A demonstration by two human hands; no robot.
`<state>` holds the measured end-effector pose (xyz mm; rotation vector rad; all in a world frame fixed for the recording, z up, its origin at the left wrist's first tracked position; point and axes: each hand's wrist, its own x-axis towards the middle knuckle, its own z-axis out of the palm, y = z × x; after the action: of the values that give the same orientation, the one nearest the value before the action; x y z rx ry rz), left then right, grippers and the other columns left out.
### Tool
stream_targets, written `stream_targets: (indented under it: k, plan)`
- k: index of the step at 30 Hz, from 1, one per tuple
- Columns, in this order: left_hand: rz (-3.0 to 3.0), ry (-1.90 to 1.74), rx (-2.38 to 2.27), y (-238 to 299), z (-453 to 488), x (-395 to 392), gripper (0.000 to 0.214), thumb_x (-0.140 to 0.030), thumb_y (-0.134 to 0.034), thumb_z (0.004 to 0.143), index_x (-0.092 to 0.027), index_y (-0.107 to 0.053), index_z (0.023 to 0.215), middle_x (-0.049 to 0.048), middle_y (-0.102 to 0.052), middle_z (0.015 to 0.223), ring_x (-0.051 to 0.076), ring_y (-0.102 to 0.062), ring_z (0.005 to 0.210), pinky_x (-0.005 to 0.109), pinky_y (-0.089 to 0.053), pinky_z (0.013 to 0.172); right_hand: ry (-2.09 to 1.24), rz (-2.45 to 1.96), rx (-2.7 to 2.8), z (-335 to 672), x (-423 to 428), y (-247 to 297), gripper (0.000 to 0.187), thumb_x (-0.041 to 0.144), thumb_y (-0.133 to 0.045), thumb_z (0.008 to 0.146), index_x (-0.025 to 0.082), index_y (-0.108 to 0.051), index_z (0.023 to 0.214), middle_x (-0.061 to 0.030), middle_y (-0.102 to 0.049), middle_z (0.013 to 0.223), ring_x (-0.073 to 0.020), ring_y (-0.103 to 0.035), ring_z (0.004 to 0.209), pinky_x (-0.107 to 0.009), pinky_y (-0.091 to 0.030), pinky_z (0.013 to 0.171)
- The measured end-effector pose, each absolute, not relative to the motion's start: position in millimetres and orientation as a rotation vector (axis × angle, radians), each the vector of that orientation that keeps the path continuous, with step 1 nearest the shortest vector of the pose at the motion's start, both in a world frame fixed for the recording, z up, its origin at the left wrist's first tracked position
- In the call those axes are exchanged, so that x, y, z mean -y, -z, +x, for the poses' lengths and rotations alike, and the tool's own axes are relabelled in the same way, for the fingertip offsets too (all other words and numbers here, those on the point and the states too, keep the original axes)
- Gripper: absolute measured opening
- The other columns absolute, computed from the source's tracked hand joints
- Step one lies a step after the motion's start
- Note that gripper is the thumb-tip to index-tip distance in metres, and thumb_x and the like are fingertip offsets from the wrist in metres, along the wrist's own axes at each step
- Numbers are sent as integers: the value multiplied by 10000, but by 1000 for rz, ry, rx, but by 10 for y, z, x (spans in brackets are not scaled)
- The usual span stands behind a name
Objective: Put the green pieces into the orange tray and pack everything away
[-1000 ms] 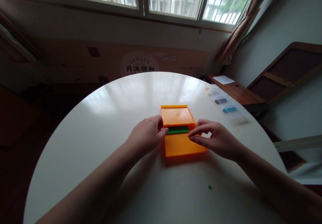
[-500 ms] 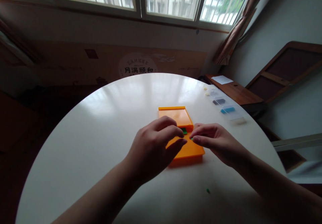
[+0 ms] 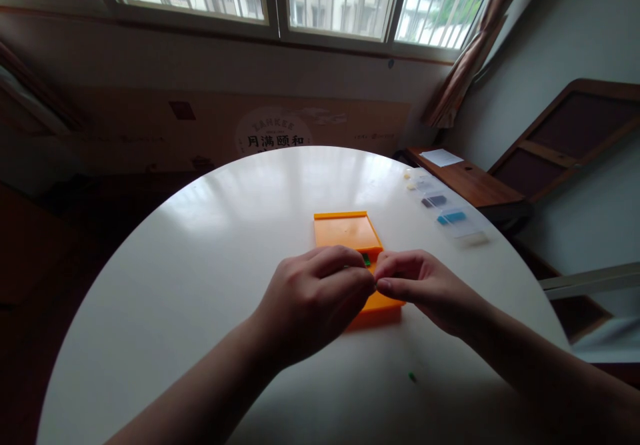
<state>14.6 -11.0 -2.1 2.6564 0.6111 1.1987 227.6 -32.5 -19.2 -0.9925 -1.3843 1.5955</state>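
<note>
Over an orange plastic case (image 3: 383, 298), my left hand (image 3: 317, 291) and my right hand (image 3: 425, 288) meet with their fingertips touching. Thumb and index finger of the right hand are pinched on a small green piece, which the fingertips now cover. The left fingers are closed in a pinch as well; whatever is between them is hidden. Just behind the fingertips, green pieces (image 3: 367, 259) sit in the case by its raised ridge. One loose green piece (image 3: 413, 377) lies on the white table in front of the case.
The round white table (image 3: 165, 291) carries small clear bags at the far right, holding blue pieces (image 3: 451, 218), dark pieces (image 3: 434, 201) and pale ones. A wooden desk (image 3: 470, 181) with a sheet of paper (image 3: 441, 157) stands beyond that edge.
My left hand has closed from a parted grip into a pinch and met the right fingertips. The green piece seen at my right fingertips is now covered. The case has stayed put.
</note>
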Motion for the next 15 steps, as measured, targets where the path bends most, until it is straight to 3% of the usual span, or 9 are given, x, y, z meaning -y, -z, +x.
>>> stream_targets:
  k: [7,15]
  plan:
    - [2810,-1188,-588,-19,148,119,103,-161,-607,852,-196,-661,932,27,-648,930,118,-603,760,224,-481,670,-1710,-979,1306,2280,315,242,193,290,-738,766,142,-716,888,-42,-639,874,-105,-590,837,-203,-471,768]
    - [2846,-1161,-517,-44,176,162,87,-137,-620,828,-166,-653,903,29,-645,891,130,-576,714,249,-471,624,-1686,-957,1465,2356,320,144,188,273,-730,772,123,-698,880,-38,-613,833,-95,-564,783,-191,-447,691]
